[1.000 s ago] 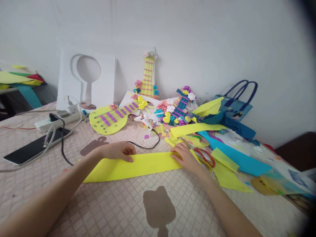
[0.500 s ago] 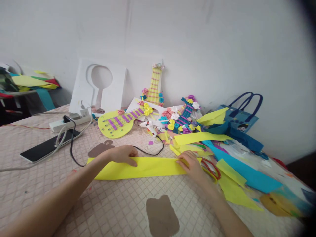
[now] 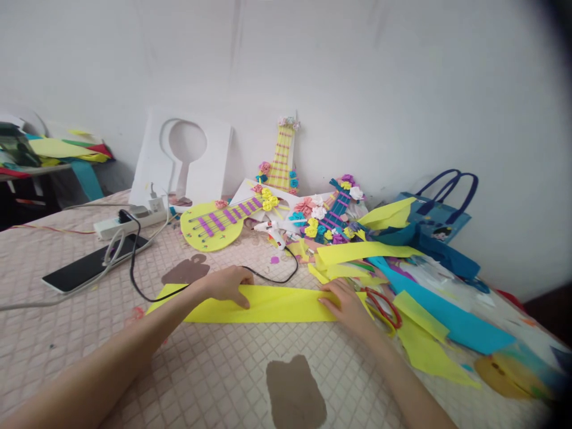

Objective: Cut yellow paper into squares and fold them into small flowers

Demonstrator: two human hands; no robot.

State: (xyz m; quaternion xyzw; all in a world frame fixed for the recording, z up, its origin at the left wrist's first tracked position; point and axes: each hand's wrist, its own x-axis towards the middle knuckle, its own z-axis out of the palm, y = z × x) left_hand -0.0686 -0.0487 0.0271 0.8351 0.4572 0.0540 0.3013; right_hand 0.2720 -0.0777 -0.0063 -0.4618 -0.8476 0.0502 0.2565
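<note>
A long yellow crepe paper strip [image 3: 277,305] lies across the quilted table cover in front of me. My left hand [image 3: 230,286] is on its left part, thumb pressed on the paper and fingers curled at the far edge. At the strip's right end, my right hand [image 3: 344,300] grips it between thumb and fingers. Just beyond that hand are scissors with red handles [image 3: 385,307], partly covered by the wrist and yellow scraps. A white glue gun [image 3: 271,231] rests behind the strip, its black cord curving toward my left hand.
A yellow guitar-shaped craft [image 3: 218,226] and paper flowers [image 3: 313,214] stand at the back. On the left are a phone [image 3: 96,262] and a power strip [image 3: 129,225]. Blue crepe paper [image 3: 451,310], yellow pieces [image 3: 429,345] and a blue bag [image 3: 442,217] fill the right side.
The strip's left end has shifted outward and its near edge sits slightly higher. Both hands stay on the strip in nearly the same places. The view has moved slightly.
</note>
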